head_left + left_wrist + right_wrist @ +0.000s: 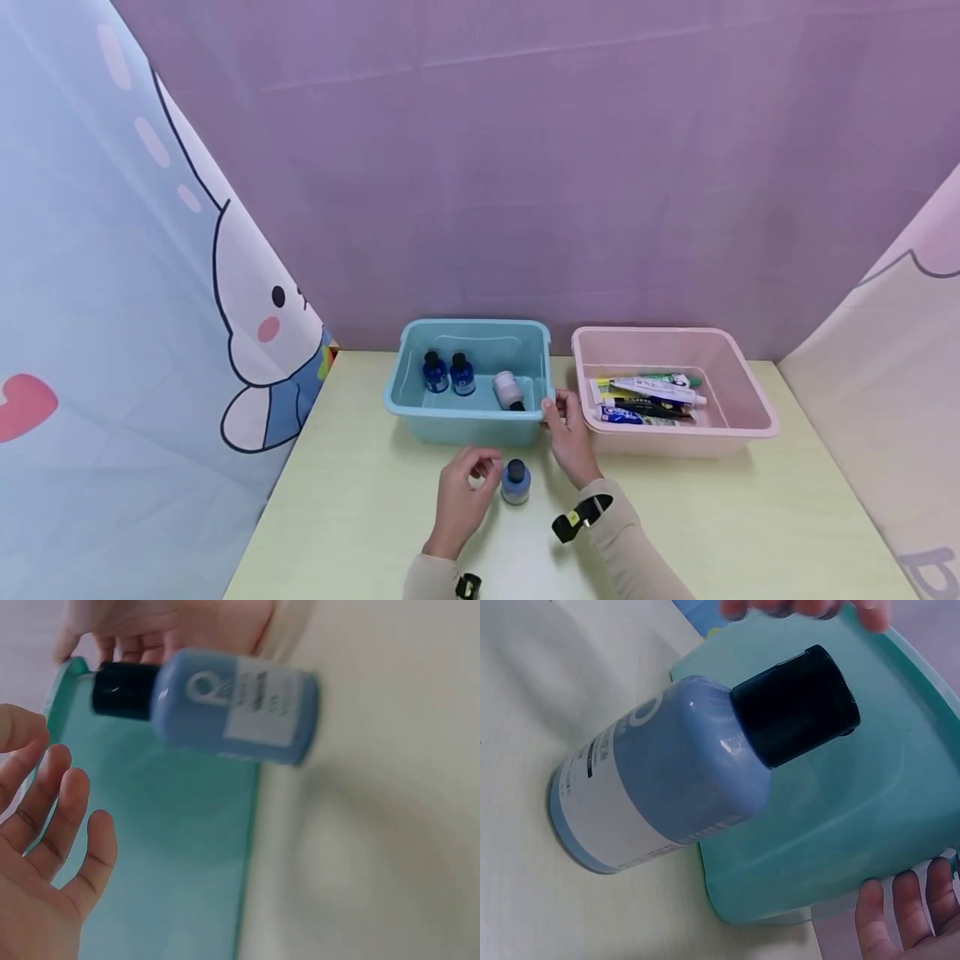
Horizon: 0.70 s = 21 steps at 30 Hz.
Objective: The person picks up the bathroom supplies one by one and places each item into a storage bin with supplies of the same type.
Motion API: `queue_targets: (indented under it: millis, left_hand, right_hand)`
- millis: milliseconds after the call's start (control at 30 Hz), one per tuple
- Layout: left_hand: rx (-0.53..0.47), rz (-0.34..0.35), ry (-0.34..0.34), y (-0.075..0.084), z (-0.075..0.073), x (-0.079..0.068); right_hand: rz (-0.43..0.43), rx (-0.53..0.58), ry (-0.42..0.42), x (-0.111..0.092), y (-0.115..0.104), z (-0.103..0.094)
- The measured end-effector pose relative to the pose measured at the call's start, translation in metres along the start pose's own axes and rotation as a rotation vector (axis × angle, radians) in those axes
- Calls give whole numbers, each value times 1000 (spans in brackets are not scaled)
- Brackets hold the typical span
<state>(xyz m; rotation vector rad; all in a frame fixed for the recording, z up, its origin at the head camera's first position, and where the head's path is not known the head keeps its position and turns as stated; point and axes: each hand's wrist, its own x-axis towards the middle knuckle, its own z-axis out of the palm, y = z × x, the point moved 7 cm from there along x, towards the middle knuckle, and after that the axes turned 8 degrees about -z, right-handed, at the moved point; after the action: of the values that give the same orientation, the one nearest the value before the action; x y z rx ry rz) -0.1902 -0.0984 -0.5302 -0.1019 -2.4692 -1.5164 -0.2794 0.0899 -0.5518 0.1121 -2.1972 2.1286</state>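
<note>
A blue bottle point(515, 485) with a black cap and pale label stands upright on the table, in front of the teal bin point(465, 429). Just to its left is my left hand point(461, 500), fingers loosely bent, thumb and forefinger tips close together with nothing visible between them. My right hand point(572, 446) grips the bin's front right corner, thumb over the rim and fingertips point(907, 896) against its outside. Inside that bin, two dark blue bottles point(462, 379) stand on the left, and a whitish bottle point(507, 389) with a dark cap leans at the right.
To the right stands a pink bin point(675, 446) holding several toothpaste-like tubes point(652, 385). Both bins sit near the back of the pale table point(352, 500), against a purple curtain point(480, 183). A printed blue cloth point(112, 292) hangs on the left.
</note>
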Motion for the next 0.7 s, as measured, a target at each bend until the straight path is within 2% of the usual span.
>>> queue_targets:
  millis: [233,400,533,700]
  left_hand:
    - [50,-2,21,-11,15,-14]
    - [88,-30,13,-19,21,-21]
    - [87,-30,18,-19,24,-22]
    - [120,5,22,-15,26,-19]
  right_hand:
    - [-23,-16,13,-1,-2,0]
    - [-23,-15,5,-1,-1,0]
    - [-13,-4,-5,-1,-2,0]
    - [-2,17,-25,-5,-20,0]
